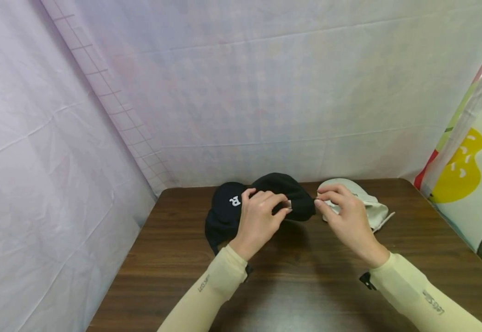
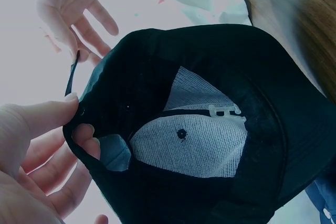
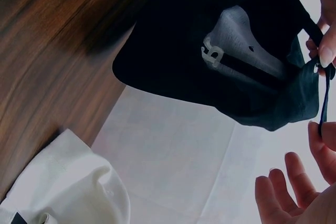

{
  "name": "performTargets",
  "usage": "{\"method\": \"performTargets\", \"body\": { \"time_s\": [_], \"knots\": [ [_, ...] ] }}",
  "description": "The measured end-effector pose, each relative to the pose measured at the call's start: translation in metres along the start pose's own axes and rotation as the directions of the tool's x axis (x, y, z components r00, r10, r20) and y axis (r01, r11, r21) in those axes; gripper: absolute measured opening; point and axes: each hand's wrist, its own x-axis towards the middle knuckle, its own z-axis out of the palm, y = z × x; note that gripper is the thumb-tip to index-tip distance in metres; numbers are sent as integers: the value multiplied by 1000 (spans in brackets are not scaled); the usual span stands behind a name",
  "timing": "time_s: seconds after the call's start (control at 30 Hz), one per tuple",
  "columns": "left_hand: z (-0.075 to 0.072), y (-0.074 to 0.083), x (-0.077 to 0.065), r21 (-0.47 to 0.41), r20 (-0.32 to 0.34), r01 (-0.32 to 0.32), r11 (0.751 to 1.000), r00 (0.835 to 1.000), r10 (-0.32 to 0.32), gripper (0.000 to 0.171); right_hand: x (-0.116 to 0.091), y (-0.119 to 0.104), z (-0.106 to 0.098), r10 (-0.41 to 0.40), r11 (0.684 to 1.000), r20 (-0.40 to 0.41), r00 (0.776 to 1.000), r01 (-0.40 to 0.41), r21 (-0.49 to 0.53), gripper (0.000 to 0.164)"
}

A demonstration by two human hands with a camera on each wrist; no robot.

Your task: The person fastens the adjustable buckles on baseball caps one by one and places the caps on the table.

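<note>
A black baseball cap is held up above the table, its inside with white mesh lining facing the left wrist camera. My left hand pinches the cap's back edge between thumb and fingers. With thumb and index finger, my right hand pinches the end of the thin adjustment strap. The strap stretches between both hands in the right wrist view. Behind the left hand lies a navy cap with a white letter R, partly covered by that hand.
A white cap lies on the table beyond the right hand, partly hidden by it. The brown wooden table ends at a pale hanging cloth at the back. Another cloth hangs at the left.
</note>
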Motion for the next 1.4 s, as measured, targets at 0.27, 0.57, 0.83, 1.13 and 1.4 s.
{"method": "performTargets", "body": {
  "time_s": [0.27, 0.57, 0.83, 1.13, 1.4],
  "knots": [
    [0, 0, 0, -4, 8, 8, 1000, 1000, -8, 17, -1, 2, 1, 3, 1000, 1, 1000, -3, 2, 5],
    [0, 0, -1, 9, 1, 4, 1000, 1000, -4, 15, -3, 4, 1, 7, 1000, -1, 1000, -7, -8, 4],
    [0, -1, -3, -6, 18, 6, 1000, 1000, -6, 16, -4, 4, 1, 8, 1000, 3, 1000, -8, -9, 6],
    [0, -4, -6, 16, 20, 3, 1000, 1000, -3, 19, -4, 3, 1, 15, 1000, 12, 1000, -14, -12, 7],
    [-2, -8, -6, 9, -10, 42, 999, 999, -41, 19, -4, 8, -4, 53, 999, -22, 998, -53, 11, 6]
  ]
}}
